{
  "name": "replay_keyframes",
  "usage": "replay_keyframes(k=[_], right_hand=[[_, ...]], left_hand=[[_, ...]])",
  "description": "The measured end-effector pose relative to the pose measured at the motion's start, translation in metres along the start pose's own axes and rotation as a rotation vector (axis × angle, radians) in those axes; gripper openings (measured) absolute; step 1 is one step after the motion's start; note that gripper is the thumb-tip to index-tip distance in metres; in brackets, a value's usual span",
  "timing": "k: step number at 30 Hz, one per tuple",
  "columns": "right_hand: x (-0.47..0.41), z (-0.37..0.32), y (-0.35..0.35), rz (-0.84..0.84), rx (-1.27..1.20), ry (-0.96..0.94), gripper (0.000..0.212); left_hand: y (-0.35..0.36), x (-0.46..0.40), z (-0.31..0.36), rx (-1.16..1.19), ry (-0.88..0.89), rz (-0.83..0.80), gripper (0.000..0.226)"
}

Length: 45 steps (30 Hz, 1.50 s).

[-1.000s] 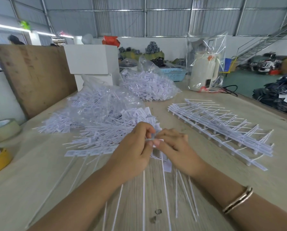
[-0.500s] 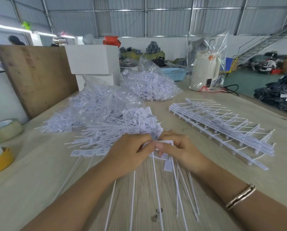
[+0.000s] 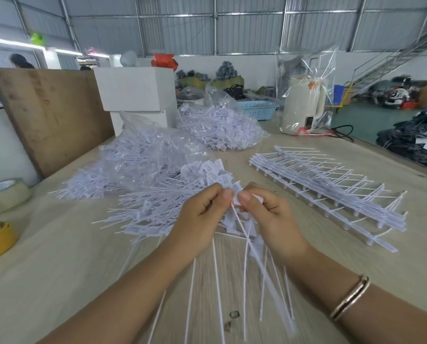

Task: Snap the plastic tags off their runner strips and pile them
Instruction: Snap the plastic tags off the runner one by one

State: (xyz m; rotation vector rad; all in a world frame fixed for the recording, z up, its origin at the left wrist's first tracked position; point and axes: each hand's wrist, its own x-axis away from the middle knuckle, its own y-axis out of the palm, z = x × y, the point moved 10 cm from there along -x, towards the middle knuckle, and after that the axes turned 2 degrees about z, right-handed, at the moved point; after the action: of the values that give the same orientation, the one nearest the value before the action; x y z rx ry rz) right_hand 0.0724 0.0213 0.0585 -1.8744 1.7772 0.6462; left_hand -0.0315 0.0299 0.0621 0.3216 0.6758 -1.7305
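- On the pale wooden table (image 3: 58, 269), nearest, thin white plastic tails (image 3: 217, 281) fan out.
- Left hand (image 3: 197, 219) and right hand (image 3: 272, 219) both pinch one small white plastic tag (image 3: 236, 194), thumbs nearly meeting.
- Just behind lies the loose pile of white snapped tags (image 3: 157, 202).
- Right, a stack of white runner strips (image 3: 331, 192).
- Farther back, clear bags of tags (image 3: 220, 127).

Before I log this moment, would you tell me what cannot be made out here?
Head view only:
- Where the tag joins its runner: hidden behind the left hand and right hand.
- Print on the loose tag pile: too small.
- Two small objects near the bottom edge: blurred, unidentifiable.
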Motion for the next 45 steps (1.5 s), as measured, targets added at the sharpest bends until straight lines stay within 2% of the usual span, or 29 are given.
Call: replay_keyframes(k=[2, 4, 6, 8, 10, 12, 13, 15, 19, 20, 22, 23, 25, 26, 29, 32, 36, 41, 45], right_hand=[[-0.001, 0.004, -0.005, 0.031, -0.053, 0.045, 0.028], [-0.002, 0.014, -0.026, 0.149, -0.127, 0.141, 0.028], [-0.002, 0.018, -0.044, 0.183, -0.08, 0.177, 0.028], [0.0, 0.024, -0.044, 0.078, 0.044, 0.219, 0.027], [0.0, 0.033, -0.036, -0.033, 0.297, 0.26, 0.023], [-0.005, 0.033, -0.035, -0.05, 0.568, 0.2, 0.021], [-0.008, 0.031, -0.034, -0.046, 0.626, 0.172, 0.02], [-0.01, 0.028, -0.034, -0.056, 0.672, 0.153, 0.017], [-0.006, 0.022, -0.028, -0.097, 0.734, 0.106, 0.032], [-0.006, 0.017, -0.026, -0.08, 0.728, 0.079, 0.029], [-0.004, 0.01, -0.018, -0.07, 0.72, 0.058, 0.01], [-0.003, 0.009, -0.012, -0.091, 0.742, 0.051, 0.007], [0.001, 0.013, 0.002, -0.169, 0.827, 0.04, 0.017], [0.0, 0.014, 0.006, -0.19, 0.845, 0.035, 0.014], [-0.001, 0.016, -0.001, -0.16, 0.703, 0.058, 0.034], [-0.004, 0.018, -0.008, -0.134, 0.597, 0.065, 0.028], [-0.003, 0.014, -0.002, -0.139, 0.516, 0.044, 0.027], [0.001, 0.019, 0.002, -0.189, 0.483, 0.121, 0.028], [-0.003, 0.006, 0.002, -0.102, 0.42, 0.06, 0.019]], left_hand=[[-0.002, 0.001, -0.005, 0.042, -0.032, 0.022, 0.039], [-0.019, -0.002, -0.014, 0.102, -0.102, 0.099, 0.045], [-0.037, -0.004, -0.017, 0.086, -0.094, 0.15, 0.048], [-0.039, -0.006, -0.016, 0.044, -0.036, 0.078, 0.043], [-0.027, -0.005, -0.012, -0.015, 0.019, -0.044, 0.025], [-0.017, -0.002, -0.009, -0.209, 0.09, -0.097, 0.02], [-0.013, -0.001, -0.007, -0.327, 0.137, -0.11, 0.017], [-0.007, 0.002, -0.011, -0.45, 0.157, -0.126, 0.01], [0.001, 0.005, -0.02, -0.464, 0.109, -0.151, 0.038], [0.004, 0.006, -0.02, -0.475, 0.118, -0.165, 0.04], [0.009, 0.008, -0.015, -0.465, 0.15, -0.174, 0.04], [0.011, 0.009, -0.01, -0.446, 0.182, -0.176, 0.039], [0.013, 0.011, 0.0, -0.414, 0.247, -0.168, 0.034], [0.013, 0.011, 0.003, -0.413, 0.266, -0.165, 0.033], [0.008, 0.009, -0.001, -0.474, 0.235, -0.163, 0.028], [-0.003, 0.002, -0.01, -0.58, 0.173, -0.132, 0.009], [-0.003, -0.001, -0.014, -0.699, 0.153, -0.149, 0.037], [0.003, 0.002, -0.006, -0.65, 0.188, -0.188, 0.038], [-0.001, 0.0, -0.005, -0.464, 0.12, -0.126, 0.036]])
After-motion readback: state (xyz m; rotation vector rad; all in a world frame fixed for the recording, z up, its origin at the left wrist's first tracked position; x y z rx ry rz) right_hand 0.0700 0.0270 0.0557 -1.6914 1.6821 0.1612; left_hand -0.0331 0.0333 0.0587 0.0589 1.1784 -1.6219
